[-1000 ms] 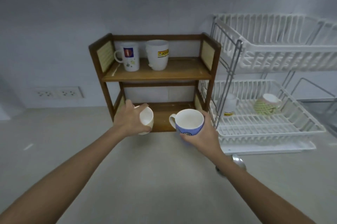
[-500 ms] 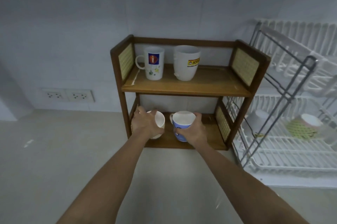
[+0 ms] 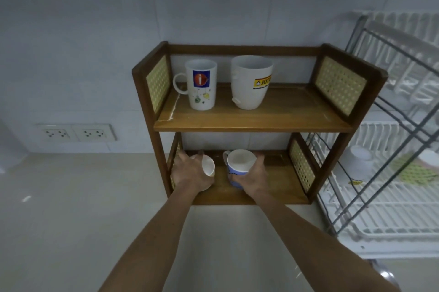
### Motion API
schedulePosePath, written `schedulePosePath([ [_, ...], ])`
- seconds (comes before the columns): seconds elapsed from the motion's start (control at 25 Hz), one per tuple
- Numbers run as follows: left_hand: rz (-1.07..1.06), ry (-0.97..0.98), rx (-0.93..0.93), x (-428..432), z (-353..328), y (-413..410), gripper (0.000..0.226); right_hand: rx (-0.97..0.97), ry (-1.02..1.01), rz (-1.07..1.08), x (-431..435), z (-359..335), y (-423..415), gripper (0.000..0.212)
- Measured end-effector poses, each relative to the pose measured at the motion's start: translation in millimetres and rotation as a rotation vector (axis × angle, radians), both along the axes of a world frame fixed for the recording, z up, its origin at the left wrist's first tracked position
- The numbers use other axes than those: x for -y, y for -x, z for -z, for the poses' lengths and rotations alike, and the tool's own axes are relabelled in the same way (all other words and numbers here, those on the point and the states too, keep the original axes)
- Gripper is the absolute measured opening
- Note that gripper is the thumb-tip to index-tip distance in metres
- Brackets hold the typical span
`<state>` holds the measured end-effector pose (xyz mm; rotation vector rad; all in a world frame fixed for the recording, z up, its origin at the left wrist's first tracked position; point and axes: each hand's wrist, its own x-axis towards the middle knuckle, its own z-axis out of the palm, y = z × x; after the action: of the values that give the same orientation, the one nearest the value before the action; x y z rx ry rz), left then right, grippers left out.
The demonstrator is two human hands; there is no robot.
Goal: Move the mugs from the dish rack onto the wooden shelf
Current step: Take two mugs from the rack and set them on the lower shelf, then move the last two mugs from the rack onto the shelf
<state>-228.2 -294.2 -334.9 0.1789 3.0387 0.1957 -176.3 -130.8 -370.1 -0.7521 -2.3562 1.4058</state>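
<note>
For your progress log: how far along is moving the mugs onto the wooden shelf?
Done: two white mugs stand on the top tier. In hand: left hand holds a small white cup, right hand a blue mug, at the lower tier. Left: two in the dish rack.

hands: reached deeper | white mug (image 3: 208, 166), blue mug (image 3: 240, 168): now inside lower shelf (image 3: 280, 187)

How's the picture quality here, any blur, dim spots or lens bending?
Head view: dim, bluish light; the lower shelf sits in shadow around both hands; the dish rack at the right edge looks soft and bowed by the wide lens; mug logos on the upper shelf stay readable.
</note>
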Motion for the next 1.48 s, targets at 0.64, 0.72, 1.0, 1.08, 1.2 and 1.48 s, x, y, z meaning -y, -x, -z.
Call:
schedulePosePath([
  [0.64, 0.291, -0.208, -0.255, -0.4, -8.0, -103.8, 0.056, -0.132, -0.225, -0.146, -3.8, -14.1, -121.9, 0.068],
  [0.72, 0.489, -0.269, -0.323, -19.7, -13.1, -137.6, 0.047, -0.259, -0.278, -0.142, -22.2, -21.4, -167.7, 0.053],
  [1.0, 1.161, -0.472, -0.487, -114.4, -44.0, -219.2, 0.032, -0.399, -0.366, 0.081, -128.3, -50.5, -277.2, 0.032],
  [1.08, 1.244, -0.549, -0.488, -147.6, -50.4, -235.6, 0.032, -0.387, -0.374, 0.136, -165.5, -56.5, -290.4, 0.031],
  [1.2, 1.272, -0.505, -0.557, -198.4, -55.5, -252.8, 0.033, -0.281, -0.428, 0.17, -225.1, -63.6, -293.7, 0.027],
  [1.48, 0.883, 0.301, -0.638, -302.0, -51.1, -228.2, 0.038, 0.412, -0.967, -0.151, -365.5, -90.4, -249.5, 0.048],
])
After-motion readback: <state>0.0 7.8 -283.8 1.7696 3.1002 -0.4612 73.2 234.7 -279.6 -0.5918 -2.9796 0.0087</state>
